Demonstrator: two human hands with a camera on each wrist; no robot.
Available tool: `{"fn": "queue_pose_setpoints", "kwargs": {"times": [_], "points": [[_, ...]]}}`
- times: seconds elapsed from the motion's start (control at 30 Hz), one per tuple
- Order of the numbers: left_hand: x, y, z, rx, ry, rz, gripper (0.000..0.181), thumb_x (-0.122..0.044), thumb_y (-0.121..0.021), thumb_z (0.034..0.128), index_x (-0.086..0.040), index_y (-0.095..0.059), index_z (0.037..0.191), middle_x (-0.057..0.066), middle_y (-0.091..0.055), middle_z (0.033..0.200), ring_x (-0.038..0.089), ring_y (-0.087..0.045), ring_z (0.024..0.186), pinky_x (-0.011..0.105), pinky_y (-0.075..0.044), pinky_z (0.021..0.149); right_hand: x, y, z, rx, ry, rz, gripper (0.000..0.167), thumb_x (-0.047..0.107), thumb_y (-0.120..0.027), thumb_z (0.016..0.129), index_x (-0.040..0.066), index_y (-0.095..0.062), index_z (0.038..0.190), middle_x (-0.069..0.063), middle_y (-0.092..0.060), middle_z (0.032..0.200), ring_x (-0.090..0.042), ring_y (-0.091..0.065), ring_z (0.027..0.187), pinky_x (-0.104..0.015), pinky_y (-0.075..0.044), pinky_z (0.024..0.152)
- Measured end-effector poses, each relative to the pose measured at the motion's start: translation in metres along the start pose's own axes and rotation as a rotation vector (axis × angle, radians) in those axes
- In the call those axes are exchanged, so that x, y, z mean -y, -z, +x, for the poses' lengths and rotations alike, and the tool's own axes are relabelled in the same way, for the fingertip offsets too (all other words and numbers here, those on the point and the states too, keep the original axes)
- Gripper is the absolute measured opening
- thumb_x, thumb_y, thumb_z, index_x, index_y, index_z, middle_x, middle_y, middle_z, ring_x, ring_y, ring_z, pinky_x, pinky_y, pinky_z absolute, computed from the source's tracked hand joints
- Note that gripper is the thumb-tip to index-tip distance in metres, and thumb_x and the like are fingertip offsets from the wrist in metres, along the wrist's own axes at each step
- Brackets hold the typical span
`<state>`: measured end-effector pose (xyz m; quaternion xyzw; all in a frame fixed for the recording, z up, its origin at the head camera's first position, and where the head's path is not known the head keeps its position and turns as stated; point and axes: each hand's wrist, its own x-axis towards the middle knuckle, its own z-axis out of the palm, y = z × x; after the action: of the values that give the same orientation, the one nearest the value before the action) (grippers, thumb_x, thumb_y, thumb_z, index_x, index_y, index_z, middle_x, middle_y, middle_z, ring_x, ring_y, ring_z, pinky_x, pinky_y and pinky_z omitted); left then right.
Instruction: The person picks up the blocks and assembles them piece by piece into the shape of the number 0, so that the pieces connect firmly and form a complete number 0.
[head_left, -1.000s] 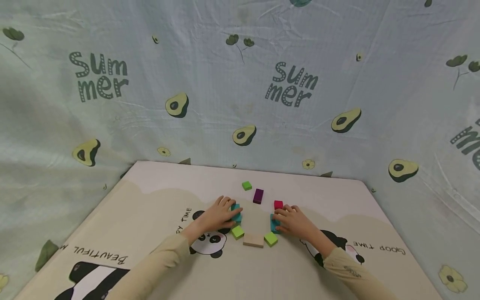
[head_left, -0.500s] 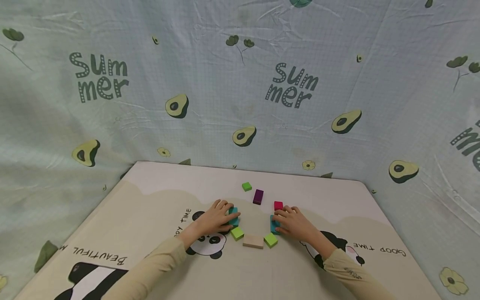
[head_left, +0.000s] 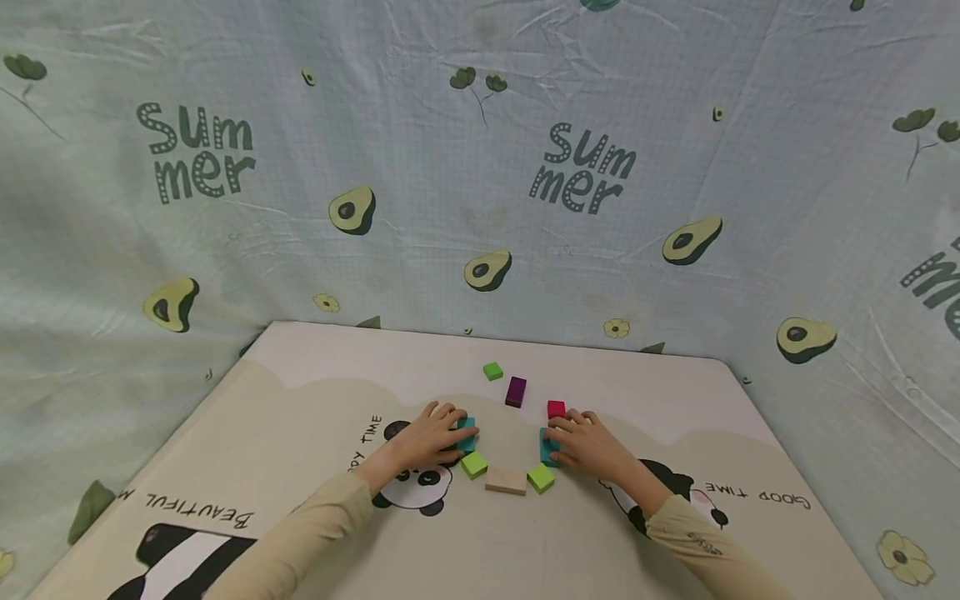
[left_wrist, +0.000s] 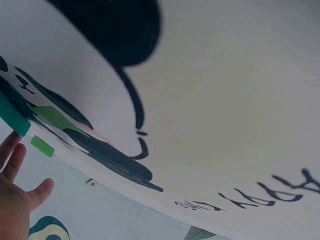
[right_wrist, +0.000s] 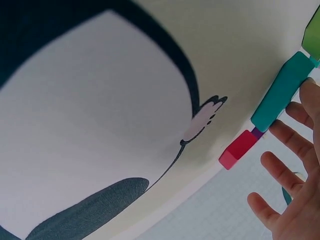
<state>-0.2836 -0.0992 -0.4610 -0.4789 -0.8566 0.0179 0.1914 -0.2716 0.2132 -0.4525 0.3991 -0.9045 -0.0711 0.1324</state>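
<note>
In the head view my left hand [head_left: 429, 438] has its thumb and fingers round a teal block [head_left: 468, 433] lying flat, partly covered by the fingers. At the other side my right hand [head_left: 592, 448] holds a second teal block [head_left: 547, 447], its fingertips bent over it. The right wrist view shows that block [right_wrist: 282, 92] against the fingertips of the right hand [right_wrist: 300, 200], with the outer fingers spread off it. In the left wrist view, only the end of a teal block [left_wrist: 14, 116] shows at the left hand [left_wrist: 17, 200].
Two green blocks [head_left: 474, 465] [head_left: 541, 478] flank a wooden block [head_left: 506, 481] nearer the person. Beyond are a purple block [head_left: 515, 392], a red block [head_left: 556, 409] and another green block [head_left: 492, 371]. A patterned curtain hangs behind the table [head_left: 420, 533].
Since one second ago, my left hand and its teal block have shifted slightly left and nearer the person. The right hand and the other blocks look unmoved.
</note>
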Motion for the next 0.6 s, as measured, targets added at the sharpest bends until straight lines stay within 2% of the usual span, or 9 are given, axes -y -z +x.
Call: {"fn": "queue_pose_setpoints", "kwargs": {"times": [0.27, 0.6], "points": [[-0.0006, 0.0019, 0.0032, 0.049, 0.035, -0.023, 0.039, -0.034, -0.057, 0.0856, -0.015, -0.053, 0.120, 0.008, -0.053, 0.117, 0.022, -0.048, 0.105, 0.049, -0.041, 0.087, -0.0006, -0.0007, 0.0003, -0.018, -0.005, 0.020, 0.034, 0.034, -0.063, 0.080, 0.017, -0.058, 0.108, -0.002, -0.058, 0.111, -0.024, -0.049, 0.101, -0.043, -0.044, 0.079], [-0.0016, 0.0011, 0.0048, 0.066, 0.035, -0.009, 0.040, -0.035, -0.056, 0.0855, -0.015, -0.053, 0.119, 0.007, -0.054, 0.119, 0.022, -0.048, 0.103, 0.049, -0.042, 0.087, 0.0021, 0.0026, 0.0003, 0.041, -0.033, 0.034, 0.034, 0.035, -0.060, 0.082, 0.018, -0.057, 0.111, -0.002, -0.057, 0.115, -0.023, -0.048, 0.104, -0.043, -0.043, 0.082]]}}
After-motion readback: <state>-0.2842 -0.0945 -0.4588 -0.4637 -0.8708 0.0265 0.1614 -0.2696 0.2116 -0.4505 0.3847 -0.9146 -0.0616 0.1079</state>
